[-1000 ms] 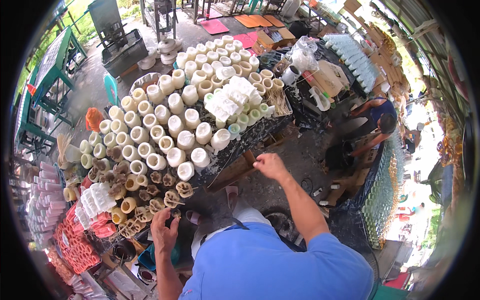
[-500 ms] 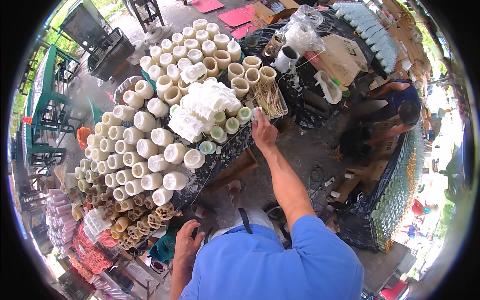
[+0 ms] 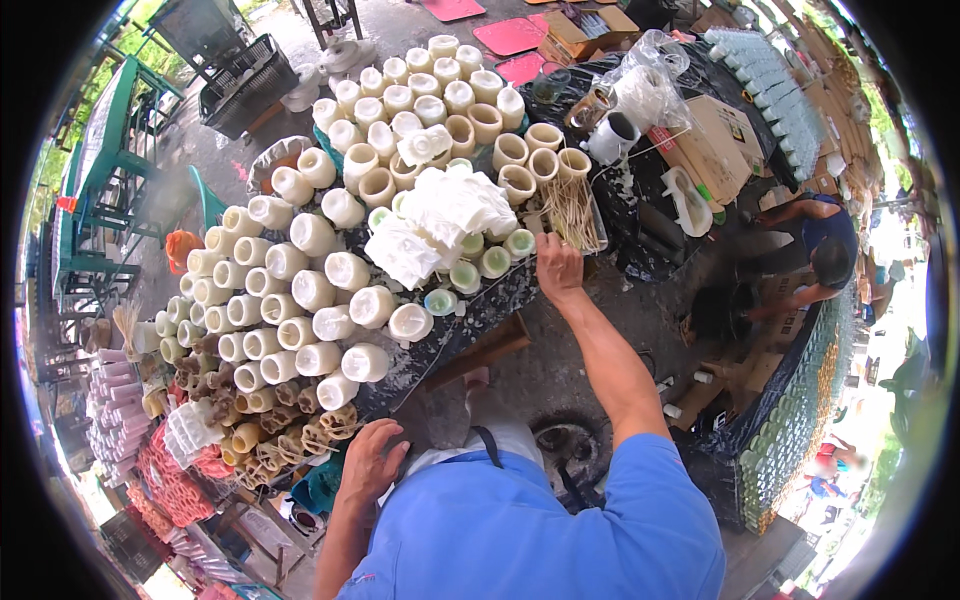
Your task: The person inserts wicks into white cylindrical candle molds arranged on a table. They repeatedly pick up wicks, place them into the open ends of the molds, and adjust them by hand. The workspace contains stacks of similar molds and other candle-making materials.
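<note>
My right hand [image 3: 559,265] is at the table's near edge, fingers curled together beside the tray of thin wooden sticks [image 3: 570,215]. What it holds, if anything, is hidden. Left of it is a small pale-green cup [image 3: 519,243], one of several such cups around a heap of white crumpled pieces [image 3: 455,210]. My left hand [image 3: 373,455] hangs low at my side with its fingers loosely apart, holding nothing. Many cream, wax-like cylinders [image 3: 313,290] crowd the table, some with hollow tops. Open cream tubes [image 3: 543,137] stand behind the sticks.
A grey pitcher [image 3: 610,137], clear plastic bags [image 3: 650,90] and flattened cardboard [image 3: 705,140] lie on the black-covered table. At right, a person in dark clothing [image 3: 832,245] bends near rows of glass jars [image 3: 780,420]. Tied brown bundles [image 3: 300,440] sit at the left table end.
My view has shifted, so the table appears farther right and lower. My right hand has drawn back slightly from the small cups, with fingers more curled. My left hand stays low.
</note>
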Action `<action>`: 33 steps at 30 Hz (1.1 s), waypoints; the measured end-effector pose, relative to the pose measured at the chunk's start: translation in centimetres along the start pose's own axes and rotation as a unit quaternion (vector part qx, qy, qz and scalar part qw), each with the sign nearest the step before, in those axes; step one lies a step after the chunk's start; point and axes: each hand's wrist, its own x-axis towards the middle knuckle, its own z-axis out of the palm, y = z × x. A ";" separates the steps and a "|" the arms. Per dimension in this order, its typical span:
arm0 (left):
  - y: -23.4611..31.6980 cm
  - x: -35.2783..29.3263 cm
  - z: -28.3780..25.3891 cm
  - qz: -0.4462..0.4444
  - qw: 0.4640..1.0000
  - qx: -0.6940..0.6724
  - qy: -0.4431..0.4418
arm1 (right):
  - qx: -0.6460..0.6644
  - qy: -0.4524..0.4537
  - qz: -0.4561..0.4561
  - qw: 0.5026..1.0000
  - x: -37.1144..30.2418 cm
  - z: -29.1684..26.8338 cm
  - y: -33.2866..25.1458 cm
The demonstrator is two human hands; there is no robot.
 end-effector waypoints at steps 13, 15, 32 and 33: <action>2.6 6.8 -4.4 0.095 0.992 -0.056 -0.066 | 0.491 -0.076 0.377 0.782 -4.2 -10.5 -1.1; 4.2 8.6 -3.9 0.065 0.986 -0.127 -0.085 | 0.690 -0.114 0.397 0.595 -5.2 -14.6 -3.1; 2.6 8.0 -2.9 -0.041 0.753 -0.643 -0.134 | 0.498 -0.074 -0.119 0.855 -5.6 -22.2 -18.4; 2.2 7.6 -3.0 -0.066 0.684 -0.712 -0.145 | 0.510 -0.082 -0.119 0.848 -5.8 -21.9 -18.4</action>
